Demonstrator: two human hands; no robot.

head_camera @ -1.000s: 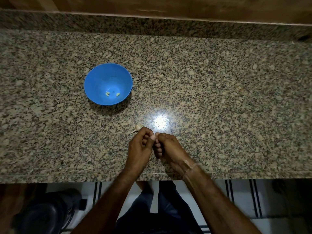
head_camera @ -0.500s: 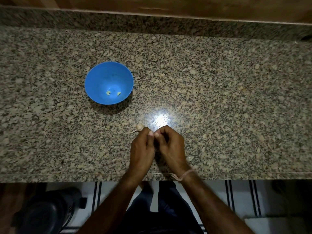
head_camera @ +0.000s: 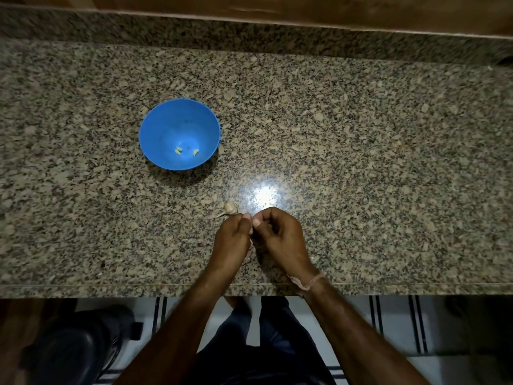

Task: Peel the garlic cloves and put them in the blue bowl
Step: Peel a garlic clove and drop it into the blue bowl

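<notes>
Head view: both hands are over the counter (head_camera: 361,162) near its front edge. Left hand (head_camera: 231,240) and right hand (head_camera: 280,237) have their fingers curled in, thumb tips (head_camera: 256,223) pressed together. They're clamped on something small. I only see a pale sliver (head_camera: 251,242) of it in the gap below the thumbs, and can't tell what it is.

Garlic (head_camera: 231,208), skin still on, lies on the counter just beyond the left fingertips. Its stem points at them; I can't tell whether they touch.

Bowl (head_camera: 155,118) sits upright, well beyond the fingers and off to the left. Two peeled cloves (head_camera: 178,150) lie in its bottom, slightly apart.

A glare spot (head_camera: 263,194) sits just beyond the right fingers. There's a thread (head_camera: 308,283) around the right wrist.
</notes>
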